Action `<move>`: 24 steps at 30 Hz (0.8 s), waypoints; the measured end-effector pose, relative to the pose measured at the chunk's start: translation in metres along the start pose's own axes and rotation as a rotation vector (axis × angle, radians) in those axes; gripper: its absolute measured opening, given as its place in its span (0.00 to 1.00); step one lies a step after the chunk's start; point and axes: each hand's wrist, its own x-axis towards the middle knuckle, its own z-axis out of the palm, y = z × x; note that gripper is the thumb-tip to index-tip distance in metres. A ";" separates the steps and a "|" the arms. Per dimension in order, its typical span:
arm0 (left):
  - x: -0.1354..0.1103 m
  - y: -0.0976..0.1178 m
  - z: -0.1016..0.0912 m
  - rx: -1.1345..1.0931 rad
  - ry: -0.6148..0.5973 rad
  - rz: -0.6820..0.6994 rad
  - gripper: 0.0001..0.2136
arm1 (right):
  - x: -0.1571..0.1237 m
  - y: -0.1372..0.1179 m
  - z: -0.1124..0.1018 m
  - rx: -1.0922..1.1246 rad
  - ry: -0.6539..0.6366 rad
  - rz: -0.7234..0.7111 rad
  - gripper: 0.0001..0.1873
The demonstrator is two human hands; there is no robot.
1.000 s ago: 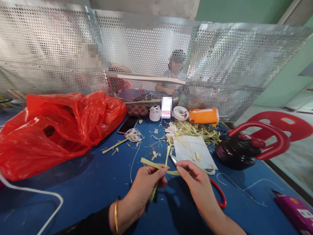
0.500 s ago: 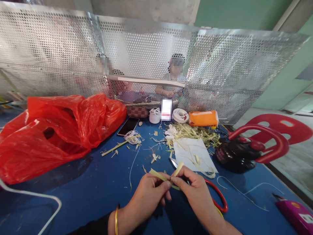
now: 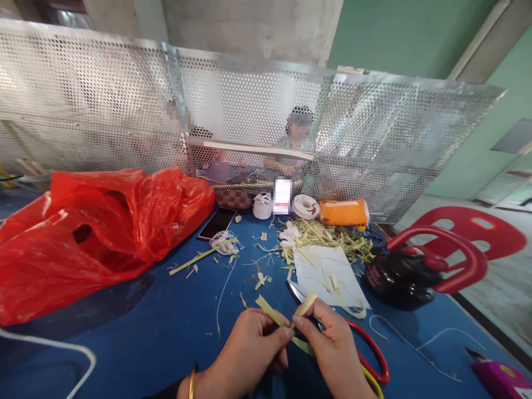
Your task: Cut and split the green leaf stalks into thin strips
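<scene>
Between my two hands is a pale green strip of plant leaf or straw (image 3: 269,309), folded or crossed where the fingertips meet. My left hand (image 3: 251,344) pinches it between thumb and forefinger, with one end sticking up to the left. My right hand (image 3: 330,346) pinches the strip close beside, and a paler end rises above its fingers. A further length hangs below, between the hands. Scissors with red and yellow handles (image 3: 379,350) lie on the blue table, partly hidden by my right hand. White paper (image 3: 332,271) with strip scraps lies beyond it.
A red plastic bag (image 3: 112,221) fills the left side. A dark phone (image 3: 217,223), tangled white string (image 3: 224,243) and a heap of dry strips (image 3: 336,235) lie farther back. A black kettle (image 3: 399,277) stands right. Behind a perforated metal screen (image 3: 249,100) sit people.
The camera view has tilted up, so the table items appear slightly lower. Both hands keep their pinch on the strip, and more of the lower length shows between them.
</scene>
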 end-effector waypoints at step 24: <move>-0.012 0.004 -0.002 0.627 0.086 0.285 0.12 | -0.001 -0.002 -0.008 -0.601 0.010 -0.829 0.08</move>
